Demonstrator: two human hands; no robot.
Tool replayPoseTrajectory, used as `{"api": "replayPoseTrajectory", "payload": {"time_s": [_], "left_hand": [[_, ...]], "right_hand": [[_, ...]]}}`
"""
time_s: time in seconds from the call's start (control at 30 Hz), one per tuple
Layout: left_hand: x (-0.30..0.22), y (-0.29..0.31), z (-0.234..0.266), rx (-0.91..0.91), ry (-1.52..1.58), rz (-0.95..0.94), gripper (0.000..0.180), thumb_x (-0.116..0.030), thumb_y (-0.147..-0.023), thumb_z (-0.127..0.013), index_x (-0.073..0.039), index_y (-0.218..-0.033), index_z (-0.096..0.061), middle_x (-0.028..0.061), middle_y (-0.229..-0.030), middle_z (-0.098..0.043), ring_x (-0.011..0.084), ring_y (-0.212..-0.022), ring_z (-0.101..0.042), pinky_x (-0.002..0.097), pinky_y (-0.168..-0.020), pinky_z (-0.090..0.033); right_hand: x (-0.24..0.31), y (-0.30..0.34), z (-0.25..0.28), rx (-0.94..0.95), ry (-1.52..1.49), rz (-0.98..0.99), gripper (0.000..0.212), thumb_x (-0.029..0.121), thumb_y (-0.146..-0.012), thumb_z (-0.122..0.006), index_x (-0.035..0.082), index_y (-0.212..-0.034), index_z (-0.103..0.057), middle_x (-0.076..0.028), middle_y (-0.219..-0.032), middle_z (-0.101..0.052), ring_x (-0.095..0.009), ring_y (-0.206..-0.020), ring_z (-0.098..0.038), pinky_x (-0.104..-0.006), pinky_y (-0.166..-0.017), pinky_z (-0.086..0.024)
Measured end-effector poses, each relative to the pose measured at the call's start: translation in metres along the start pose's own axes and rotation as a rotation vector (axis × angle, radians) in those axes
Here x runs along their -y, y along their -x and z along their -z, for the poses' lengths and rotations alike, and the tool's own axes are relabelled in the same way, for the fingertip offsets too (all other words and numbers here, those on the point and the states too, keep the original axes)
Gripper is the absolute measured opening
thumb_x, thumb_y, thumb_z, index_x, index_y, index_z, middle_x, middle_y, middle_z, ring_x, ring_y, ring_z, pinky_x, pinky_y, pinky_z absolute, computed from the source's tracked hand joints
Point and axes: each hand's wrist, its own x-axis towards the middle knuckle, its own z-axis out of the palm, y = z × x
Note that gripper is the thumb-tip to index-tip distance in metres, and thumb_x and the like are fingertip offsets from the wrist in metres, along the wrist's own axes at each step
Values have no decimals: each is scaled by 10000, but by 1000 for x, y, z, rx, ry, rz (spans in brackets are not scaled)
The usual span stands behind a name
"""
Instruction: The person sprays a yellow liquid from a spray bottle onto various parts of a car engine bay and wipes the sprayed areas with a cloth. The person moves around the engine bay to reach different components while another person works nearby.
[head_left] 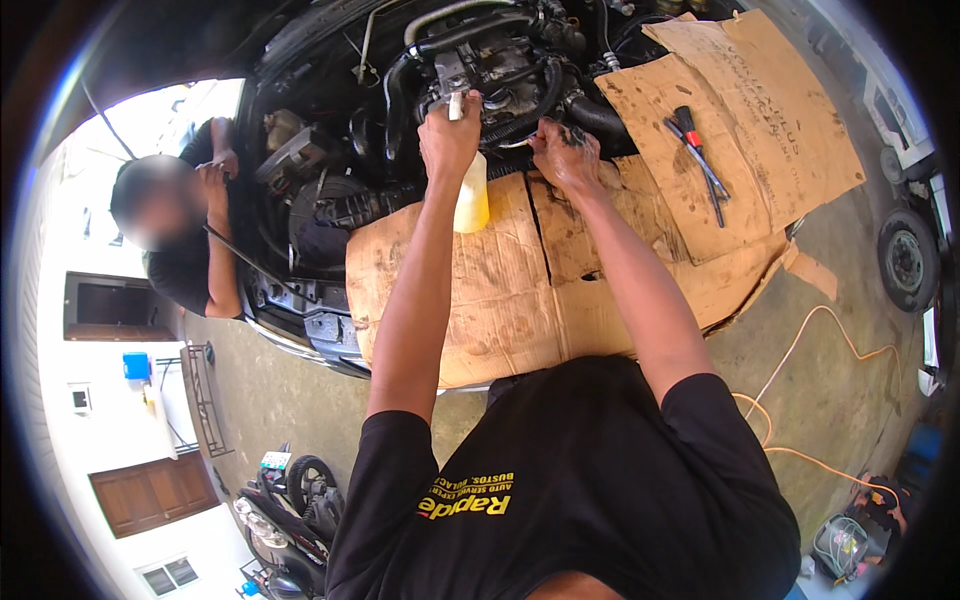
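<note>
My left hand (448, 140) is closed round the neck of a spray bottle (472, 200) with a white head and yellow liquid in it. The bottle hangs over the near edge of an engine bay, its head toward the engine (490, 75). To its right, my right hand (565, 155) is closed beside the engine hoses, its skin wet or smeared. A thin pale piece (515, 143) shows at its fingertips; I cannot make out whether the hand holds it. Both forearms reach over a stained cardboard sheet (480, 310) covering the car's front.
On another cardboard sheet (800, 130) at the right lie a brush (688, 122) with black bristles and thin dark tools (715, 180). A co-worker (180, 215) leans at the car's left side. An orange cord (820, 462) runs over the floor; a motorcycle (290, 520) stands lower left.
</note>
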Motion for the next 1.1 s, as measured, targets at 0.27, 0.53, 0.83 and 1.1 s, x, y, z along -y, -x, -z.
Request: {"api": "replayPoseTrajectory", "payload": {"time_s": [0.27, 0.53, 0.83, 1.1], "left_hand": [[-3, 2, -8, 16, -107, -36, 492, -549, -971, -685, -93, -1097, -817, 219, -871, -764, 426, -942, -753, 489, -889, -571], [-23, 21, -11, 23, -184, -14, 520, -580, -956, -691, -133, -1196, -804, 243, -1022, -783, 462, -1082, -728, 514, -948, -568], [-19, 20, -15, 17, -196, -61, 533, -589, -948, -700, -81, -1051, -821, 180, -867, -790, 409, -981, -770, 470, -896, -576], [-15, 18, -18, 167, -193, -96, 549, -592, -951, -703, -81, -1119, -809, 122, -761, -782, 294, -864, -793, 410, -861, -580]], "right_hand": [[5, -4, 2, -111, -7, -38, 249, 293, -950, -792, 116, -909, -621, -84, -789, -730, -327, -780, -717, -466, -733, -530], [11, -13, 17, 533, -2, -346, 462, 459, -1059, -581, 191, -1435, -572, -30, -1344, -702, -235, -1319, -618, -551, -1190, -349], [10, -15, 19, 555, 5, -326, 481, 459, -1079, -545, 191, -1478, -540, -42, -1412, -681, -248, -1348, -603, -552, -1204, -334], [3, -11, 9, 541, -2, -331, 513, 496, -1097, -481, 199, -1513, -524, -55, -1427, -682, -244, -1356, -606, -549, -1229, -290]]}}
